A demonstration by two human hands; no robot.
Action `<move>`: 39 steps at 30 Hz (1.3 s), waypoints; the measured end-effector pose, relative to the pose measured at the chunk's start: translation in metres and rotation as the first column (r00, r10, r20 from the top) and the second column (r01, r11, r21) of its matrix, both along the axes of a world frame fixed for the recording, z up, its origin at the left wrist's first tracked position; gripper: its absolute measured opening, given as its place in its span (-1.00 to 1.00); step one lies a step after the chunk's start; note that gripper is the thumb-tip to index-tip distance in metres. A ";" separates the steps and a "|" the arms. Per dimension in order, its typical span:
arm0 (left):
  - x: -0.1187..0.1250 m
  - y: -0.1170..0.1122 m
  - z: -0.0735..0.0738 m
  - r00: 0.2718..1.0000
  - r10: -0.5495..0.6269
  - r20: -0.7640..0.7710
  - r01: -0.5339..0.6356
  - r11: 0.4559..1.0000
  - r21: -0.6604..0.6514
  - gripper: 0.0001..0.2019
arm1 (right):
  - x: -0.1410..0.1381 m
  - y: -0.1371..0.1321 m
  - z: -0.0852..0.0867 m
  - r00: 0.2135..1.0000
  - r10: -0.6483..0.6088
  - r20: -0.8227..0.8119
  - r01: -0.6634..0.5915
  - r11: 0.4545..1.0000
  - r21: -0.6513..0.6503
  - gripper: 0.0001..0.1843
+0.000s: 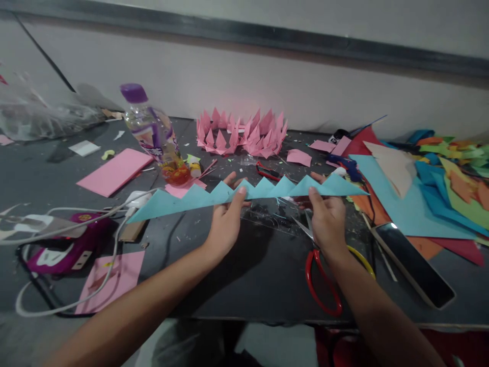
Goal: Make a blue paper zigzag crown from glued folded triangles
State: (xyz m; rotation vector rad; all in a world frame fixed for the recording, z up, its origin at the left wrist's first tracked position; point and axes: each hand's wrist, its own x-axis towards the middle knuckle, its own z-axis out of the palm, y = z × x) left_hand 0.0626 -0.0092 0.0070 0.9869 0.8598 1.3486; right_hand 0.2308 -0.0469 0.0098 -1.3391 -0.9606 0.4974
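Note:
A long light-blue paper strip (pixel 191 198) with a zigzag of triangular points along its top edge is held up above the table. My left hand (pixel 227 219) pinches it near the middle, thumb in front and fingers behind. Farther right, my right hand (pixel 327 216) grips the strip the same way. Both ends of the strip stick out free past my hands. Scissors (pixel 324 285) with one red and one yellow handle lie under my right hand and wrist, which hide part of them. Behind the strip stand pink pointed paper crowns (pixel 263 137).
To the left are a purple-capped bottle (pixel 158 135), pink paper (pixel 116 172), white cables and a purple power strip (pixel 72 244). A phone (pixel 414 265) and coloured paper sheets (pixel 397 199) lie at right. A red-handled cutter (pixel 267 171) rests beyond the strip; the wall closes off the back.

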 end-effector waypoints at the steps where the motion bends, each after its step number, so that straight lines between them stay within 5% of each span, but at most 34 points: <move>1: 0.000 0.000 0.000 1.000 0.003 0.014 -0.003 1.000 0.021 -0.53 | 0.001 0.000 -0.001 1.000 -0.013 0.008 0.013 1.000 0.008 -0.59; 6: -0.003 -0.003 0.000 0.999 0.036 0.017 -0.038 0.987 0.154 -0.63 | -0.001 0.002 -0.004 0.993 -0.075 -0.096 0.084 0.993 0.086 -0.69; 11: -0.008 -0.007 0.002 0.984 0.091 -0.155 -0.045 0.959 0.279 -0.72 | -0.007 0.003 0.003 0.947 -0.032 -0.318 0.094 0.979 0.180 -0.67; 20: -0.005 0.004 -0.001 0.994 0.100 0.052 -0.108 0.981 0.159 -0.79 | -0.004 0.004 0.013 0.860 -0.068 -0.506 0.193 0.961 0.198 -0.60; 27: -0.008 0.020 -0.003 0.998 0.035 0.047 -0.039 0.996 0.084 -0.65 | 0.002 0.009 0.011 0.864 -0.125 -0.487 0.227 0.961 0.156 -0.54; 32: -0.008 0.028 -0.009 0.981 0.193 0.018 -0.193 0.974 0.118 -0.59 | 0.007 0.010 0.012 0.875 -0.204 -0.439 0.300 0.940 0.161 -0.54; 39: -0.016 0.029 -0.010 0.926 0.361 -0.112 -0.311 0.896 0.316 -0.53 | 0.009 0.004 0.011 0.924 -0.344 -0.165 0.374 0.902 0.215 -0.58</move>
